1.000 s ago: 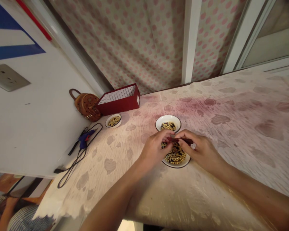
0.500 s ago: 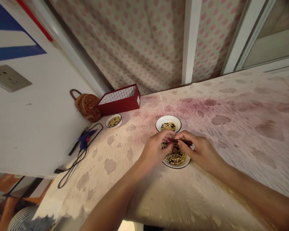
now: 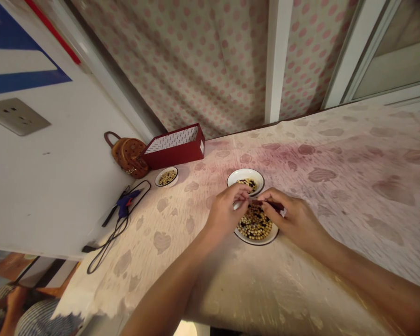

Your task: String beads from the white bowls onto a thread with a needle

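Observation:
A white dish full of pale and dark beans lies on the patterned table right under both hands. My left hand hovers over its left rim, fingers pinched together near a small thing I cannot make out. My right hand is closed on a thin dark red stick-like tool whose tip points left toward the left fingertips. Just behind them stands a second white dish with fewer beans.
A third small dish of beans sits at the back left, beside a red box and a brown woven bag. A blue glue gun with black cable lies by the left edge. A person's arm shows at lower left.
My left hand has risen slightly off the near dish, showing more beans, and both hands shifted a little to the right. The view has drifted slightly.

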The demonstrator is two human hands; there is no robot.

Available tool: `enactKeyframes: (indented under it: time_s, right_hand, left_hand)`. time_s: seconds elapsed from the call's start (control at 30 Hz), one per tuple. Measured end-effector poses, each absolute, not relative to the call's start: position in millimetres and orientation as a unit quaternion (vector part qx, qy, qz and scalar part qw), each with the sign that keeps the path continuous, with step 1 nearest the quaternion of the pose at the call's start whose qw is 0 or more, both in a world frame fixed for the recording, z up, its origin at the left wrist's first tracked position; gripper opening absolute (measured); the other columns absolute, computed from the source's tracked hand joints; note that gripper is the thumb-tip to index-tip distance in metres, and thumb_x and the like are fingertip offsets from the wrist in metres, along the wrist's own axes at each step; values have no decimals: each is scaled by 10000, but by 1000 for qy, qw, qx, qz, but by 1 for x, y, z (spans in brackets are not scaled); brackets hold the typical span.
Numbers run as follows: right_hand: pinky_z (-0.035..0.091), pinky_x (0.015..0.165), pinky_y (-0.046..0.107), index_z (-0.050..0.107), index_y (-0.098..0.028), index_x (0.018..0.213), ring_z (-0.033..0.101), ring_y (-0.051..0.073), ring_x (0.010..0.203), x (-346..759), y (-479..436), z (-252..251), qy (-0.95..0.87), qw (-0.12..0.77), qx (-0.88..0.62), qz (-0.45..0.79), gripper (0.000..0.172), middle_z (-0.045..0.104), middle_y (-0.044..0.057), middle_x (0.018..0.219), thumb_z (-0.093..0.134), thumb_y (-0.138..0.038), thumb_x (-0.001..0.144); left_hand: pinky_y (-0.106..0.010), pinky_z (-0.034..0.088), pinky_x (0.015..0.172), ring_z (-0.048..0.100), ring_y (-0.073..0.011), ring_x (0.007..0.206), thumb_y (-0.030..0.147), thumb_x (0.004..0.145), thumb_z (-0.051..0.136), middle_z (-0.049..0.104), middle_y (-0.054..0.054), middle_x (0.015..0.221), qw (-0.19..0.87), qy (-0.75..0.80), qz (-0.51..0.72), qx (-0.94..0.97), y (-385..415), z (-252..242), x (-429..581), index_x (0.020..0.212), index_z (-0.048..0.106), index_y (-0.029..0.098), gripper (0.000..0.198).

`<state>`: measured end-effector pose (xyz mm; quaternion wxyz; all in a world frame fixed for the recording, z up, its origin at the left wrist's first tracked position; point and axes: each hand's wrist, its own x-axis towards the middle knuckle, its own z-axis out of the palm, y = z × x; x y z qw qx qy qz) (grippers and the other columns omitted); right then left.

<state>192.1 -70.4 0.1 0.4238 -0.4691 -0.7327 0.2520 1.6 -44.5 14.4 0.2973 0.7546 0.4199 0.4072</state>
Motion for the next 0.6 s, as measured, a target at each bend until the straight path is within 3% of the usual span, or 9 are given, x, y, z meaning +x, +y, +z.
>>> enactKeyframes:
  time_s: [0.27, 0.47, 0.6]
  right_hand:
    - [507, 596, 293, 646, -258, 1013, 707, 197, 704, 195, -70, 5, -694, 462, -505, 223, 131, 770, 21, 863, 539, -297, 949]
    - [493, 570, 288, 644, -247, 1011, 700, 203, 717, 195, -70, 4, -676, 466, -521, 232, 146, 756, 27, 845, 541, -336, 958]
    - [513, 625, 310, 634, -255, 1026, 707, 206, 735, 196, -70, 3, -679, 467, -515, 236, 142, 761, 29, 877, 528, -329, 967]
  left_hand:
    - [-396, 575, 1008, 706, -184, 1099, 69, 898, 615, 742, -49, 1168, 252, 453, 393, 760, -25, 7, -2, 1210, 640, 243, 359]
    - [-384, 581, 857, 705, -211, 909, 219, 798, 792, 749, -28, 971, 212, 445, 272, 827, -48, 24, -5, 1111, 693, 226, 329]
    - [-436, 558, 883, 703, -262, 970, 203, 779, 796, 762, -50, 1035, 178, 428, 187, 866, -54, 28, 1, 1158, 675, 218, 398]
